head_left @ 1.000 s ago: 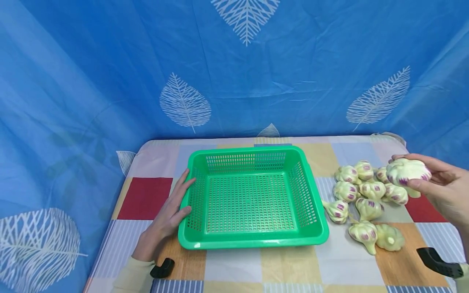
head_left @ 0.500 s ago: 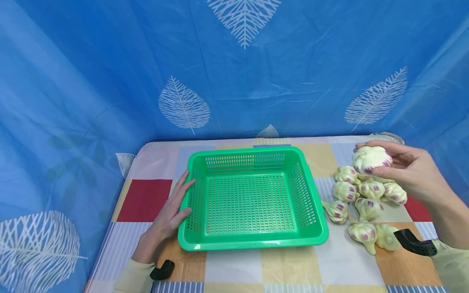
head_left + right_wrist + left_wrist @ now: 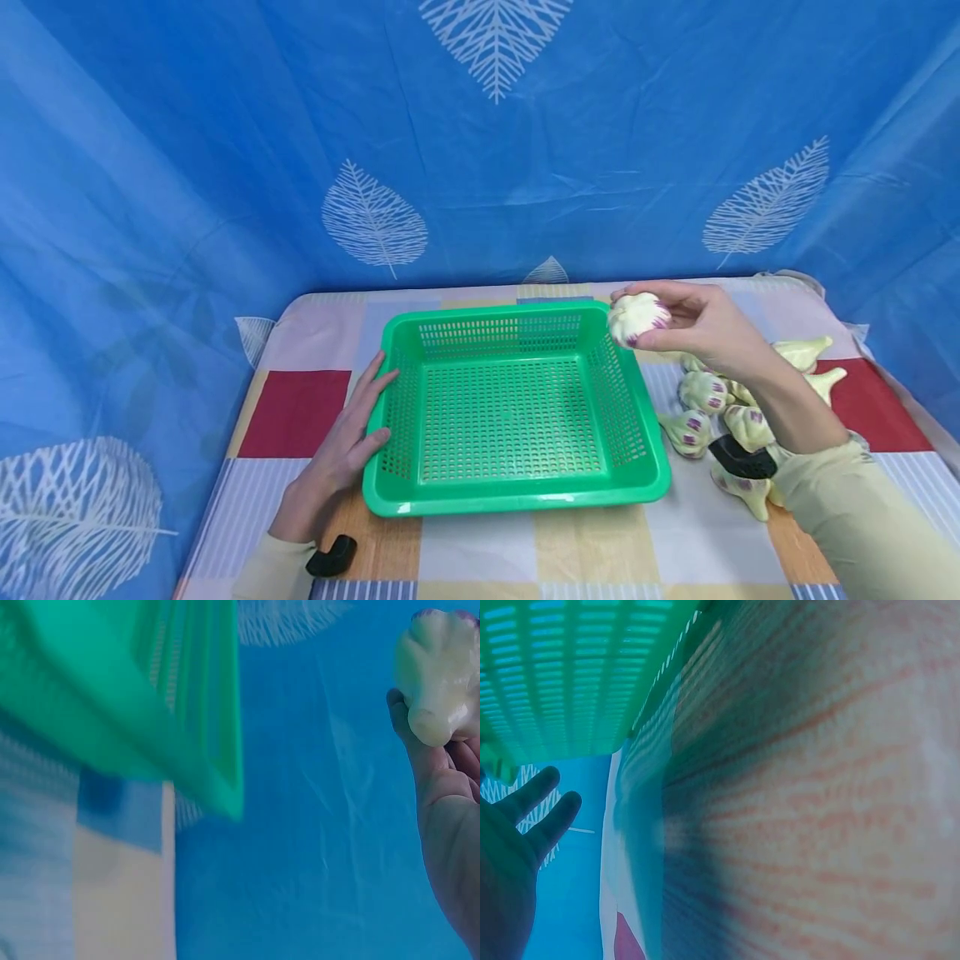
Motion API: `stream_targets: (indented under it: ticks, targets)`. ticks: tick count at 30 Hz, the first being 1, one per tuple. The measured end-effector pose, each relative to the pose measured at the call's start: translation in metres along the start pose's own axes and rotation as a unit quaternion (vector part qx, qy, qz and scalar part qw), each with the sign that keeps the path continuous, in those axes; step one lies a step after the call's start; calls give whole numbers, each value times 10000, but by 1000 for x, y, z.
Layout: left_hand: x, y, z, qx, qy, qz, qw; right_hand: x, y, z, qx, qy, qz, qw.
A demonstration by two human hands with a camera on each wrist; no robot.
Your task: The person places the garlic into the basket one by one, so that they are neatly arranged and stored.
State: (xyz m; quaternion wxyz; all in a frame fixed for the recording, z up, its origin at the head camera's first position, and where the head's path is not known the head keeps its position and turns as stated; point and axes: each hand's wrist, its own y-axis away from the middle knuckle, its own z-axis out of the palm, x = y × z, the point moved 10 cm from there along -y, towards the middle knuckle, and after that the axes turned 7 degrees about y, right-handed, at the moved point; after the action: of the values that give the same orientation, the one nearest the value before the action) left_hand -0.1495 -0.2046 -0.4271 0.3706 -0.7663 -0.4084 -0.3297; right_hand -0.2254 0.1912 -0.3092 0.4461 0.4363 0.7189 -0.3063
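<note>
In the head view a green plastic basket with perforated walls sits mid-table, nothing inside it. My right hand holds a white garlic bulb with purple streaks, raised by the basket's far right corner. The right wrist view shows the same garlic bulb gripped between thumb and fingers, its stem end facing the camera. My left hand rests with extended fingers against the basket's left rim. In the left wrist view that hand appears dark beside the basket wall.
Several more garlic bulbs lie in a heap right of the basket, partly hidden under my right forearm. A checked cloth covers the table. Behind it hangs a blue curtain with white leaf prints.
My right hand has carried the garlic bulb leftward from above the heap to the basket's far right corner. The left hand stays at the left rim.
</note>
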Motion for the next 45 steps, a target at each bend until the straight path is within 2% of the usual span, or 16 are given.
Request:
stream_targets:
  ticks: [10,20,26,32,38,45]
  targets:
    - [1,-2,1,-60,4,87,9999,7,-52,72,-638,-479,116,9967]
    - [2,-1,1,4,-35,169,9999,9,-83,133,-1327,-536,21,9897]
    - [1,0,3,-32,-21,199,9998,14,-96,165,-1608,-342,-67,9864]
    - [0,0,3,-72,-79,149,9998,20,-110,192,-1711,-175,-215,9849]
    - [-1,2,2,-23,-117,101,9999,26,-116,220,-1959,64,-328,9801]
    - [-2,4,4,-18,-121,69,9999,34,-122,246,-1829,708,-537,9791]
